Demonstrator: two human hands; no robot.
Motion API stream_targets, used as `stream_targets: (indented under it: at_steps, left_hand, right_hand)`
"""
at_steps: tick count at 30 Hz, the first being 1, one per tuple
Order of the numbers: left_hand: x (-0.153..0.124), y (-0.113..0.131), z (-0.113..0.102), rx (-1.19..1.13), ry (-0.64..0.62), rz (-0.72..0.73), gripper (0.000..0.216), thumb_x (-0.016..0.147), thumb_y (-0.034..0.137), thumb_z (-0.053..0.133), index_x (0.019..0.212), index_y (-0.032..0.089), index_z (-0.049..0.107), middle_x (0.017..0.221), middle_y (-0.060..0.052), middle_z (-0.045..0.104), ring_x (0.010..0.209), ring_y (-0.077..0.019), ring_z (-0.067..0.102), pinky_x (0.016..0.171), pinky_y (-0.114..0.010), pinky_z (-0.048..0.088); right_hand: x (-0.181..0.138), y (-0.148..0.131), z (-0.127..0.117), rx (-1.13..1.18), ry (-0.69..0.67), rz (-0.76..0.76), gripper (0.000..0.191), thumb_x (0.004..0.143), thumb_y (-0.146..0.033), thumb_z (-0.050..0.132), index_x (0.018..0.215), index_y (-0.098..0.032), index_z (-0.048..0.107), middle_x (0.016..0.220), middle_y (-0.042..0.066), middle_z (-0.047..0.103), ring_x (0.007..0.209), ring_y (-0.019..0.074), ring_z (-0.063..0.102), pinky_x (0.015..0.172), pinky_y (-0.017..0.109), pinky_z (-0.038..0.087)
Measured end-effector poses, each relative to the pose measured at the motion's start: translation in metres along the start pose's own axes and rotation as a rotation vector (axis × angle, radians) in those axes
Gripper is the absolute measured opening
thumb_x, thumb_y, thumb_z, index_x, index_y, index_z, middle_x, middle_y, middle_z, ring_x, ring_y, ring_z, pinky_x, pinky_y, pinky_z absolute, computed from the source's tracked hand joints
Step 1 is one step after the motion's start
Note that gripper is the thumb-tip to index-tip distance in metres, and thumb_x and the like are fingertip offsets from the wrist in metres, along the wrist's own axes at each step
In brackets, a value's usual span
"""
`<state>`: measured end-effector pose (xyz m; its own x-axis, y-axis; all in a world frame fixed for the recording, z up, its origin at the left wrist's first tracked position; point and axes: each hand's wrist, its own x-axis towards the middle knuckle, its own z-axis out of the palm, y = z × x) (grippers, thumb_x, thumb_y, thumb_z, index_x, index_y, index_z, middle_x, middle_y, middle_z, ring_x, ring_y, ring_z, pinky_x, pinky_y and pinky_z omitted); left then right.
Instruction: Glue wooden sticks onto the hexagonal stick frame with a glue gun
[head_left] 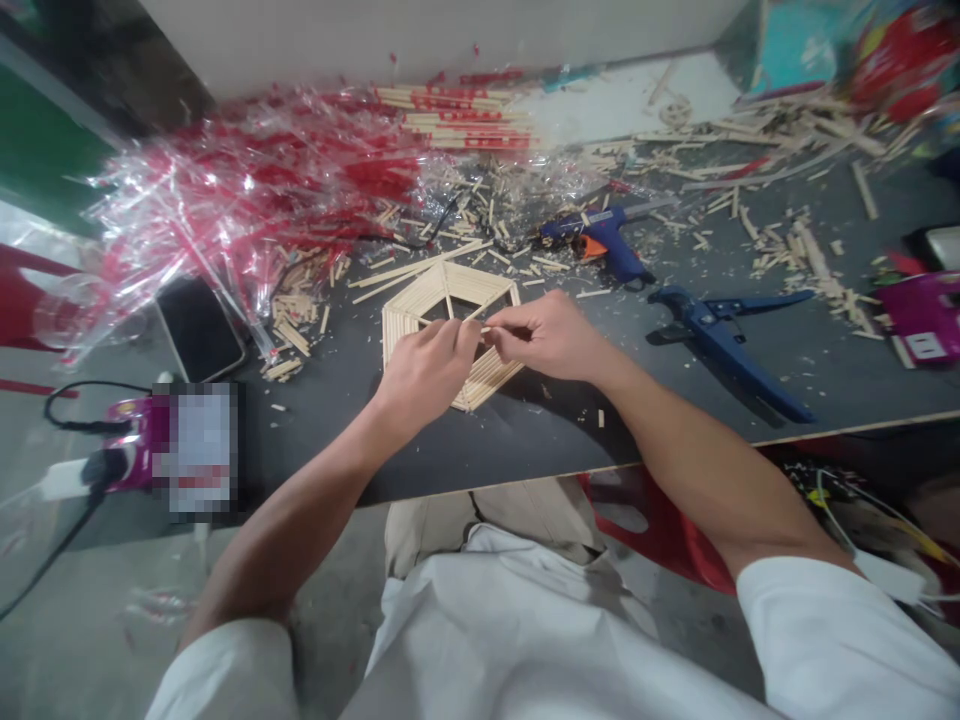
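A six-sided frame of stacked wooden sticks [491, 290], with thin spokes across its open middle, lies on the dark tabletop under both hands. Over its centre my right hand [551, 335] pinches a short piece of wooden stick [485, 331] between thumb and fingertips. My left hand [431, 368] is closed beside it, knuckles up, its fingertips meeting the right hand's near that piece. Whatever the left fingers grip is hidden behind the hand. Just behind the frame lie a few long loose sticks [420, 268].
A blue glue gun [611, 240] and a blue-handled cutter [739, 350] lie at right. Clear and red plastic wrappers [262, 190] heap at back left, near wrapped chopsticks [469, 120]. A phone [199, 328] and a purple box with cables [139, 445] sit left. Stick offcuts [810, 255] are scattered around.
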<state>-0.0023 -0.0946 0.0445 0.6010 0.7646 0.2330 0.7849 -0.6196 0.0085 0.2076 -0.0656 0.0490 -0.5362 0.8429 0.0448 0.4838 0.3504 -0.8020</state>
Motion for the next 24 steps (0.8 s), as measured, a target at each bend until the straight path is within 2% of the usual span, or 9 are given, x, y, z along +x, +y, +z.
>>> stream_targets:
  at_steps: [5, 8, 14, 19, 21, 24]
  left_hand:
    - [0.002, 0.0, -0.008, 0.057, -0.055, 0.036, 0.033, 0.107, 0.007, 0.037, 0.096, 0.014, 0.067, 0.078, -0.008, 0.067, 0.073, -0.0177, 0.064, 0.055, -0.028, 0.04]
    - [0.002, 0.0, -0.01, 0.067, -0.061, 0.044, 0.034, 0.107, 0.007, 0.036, 0.096, 0.014, 0.067, 0.078, -0.009, 0.067, 0.073, -0.0186, 0.063, 0.054, -0.029, 0.039]
    - [0.003, -0.002, -0.005, 0.108, -0.058, 0.059, 0.036, 0.106, 0.006, 0.035, 0.096, 0.013, 0.069, 0.076, -0.008, 0.068, 0.071, -0.0194, 0.065, 0.052, -0.031, 0.036]
    - [0.002, -0.007, 0.001, 0.047, 0.013, 0.042, 0.032, 0.105, 0.008, 0.038, 0.102, 0.013, 0.069, 0.081, -0.008, 0.073, 0.073, -0.019, 0.069, 0.053, -0.029, 0.037]
    - [0.0, -0.01, 0.005, -0.025, 0.024, 0.028, 0.03, 0.104, 0.008, 0.039, 0.107, 0.013, 0.069, 0.086, -0.009, 0.076, 0.077, -0.0191, 0.071, 0.056, -0.028, 0.04]
    - [-0.002, -0.014, 0.012, -0.149, 0.021, 0.002, 0.028, 0.103, 0.008, 0.042, 0.11, 0.014, 0.068, 0.089, -0.01, 0.077, 0.08, -0.0205, 0.074, 0.06, -0.028, 0.044]
  right_hand:
    - [-0.001, 0.0, 0.0, -0.008, -0.029, 0.013, 0.031, 0.09, -0.039, 0.055, 0.064, -0.022, 0.059, 0.055, -0.004, 0.048, 0.058, 0.0117, 0.038, 0.061, 0.029, 0.031]
    - [0.0, 0.0, 0.001, -0.002, -0.028, 0.03, 0.029, 0.089, -0.039, 0.053, 0.067, -0.021, 0.061, 0.057, -0.004, 0.05, 0.059, 0.0119, 0.038, 0.062, 0.029, 0.031]
    - [0.002, -0.002, 0.007, -0.018, 0.047, 0.005, 0.028, 0.088, -0.036, 0.051, 0.065, -0.021, 0.058, 0.054, -0.004, 0.041, 0.058, 0.0116, 0.036, 0.063, 0.03, 0.031]
    - [0.0, -0.009, -0.004, 0.083, 0.033, 0.073, 0.03, 0.092, -0.04, 0.053, 0.076, -0.02, 0.069, 0.065, 0.0, 0.066, 0.058, 0.0128, 0.049, 0.063, 0.03, 0.037]
    - [-0.004, -0.013, -0.017, 0.099, 0.044, 0.134, 0.032, 0.095, -0.046, 0.058, 0.088, -0.02, 0.074, 0.077, 0.004, 0.074, 0.059, 0.0135, 0.051, 0.062, 0.031, 0.038]
    - [-0.018, -0.015, -0.046, -0.014, 0.152, 0.241, 0.036, 0.098, -0.05, 0.06, 0.101, -0.019, 0.077, 0.092, 0.008, 0.077, 0.062, 0.015, 0.054, 0.065, 0.033, 0.041]
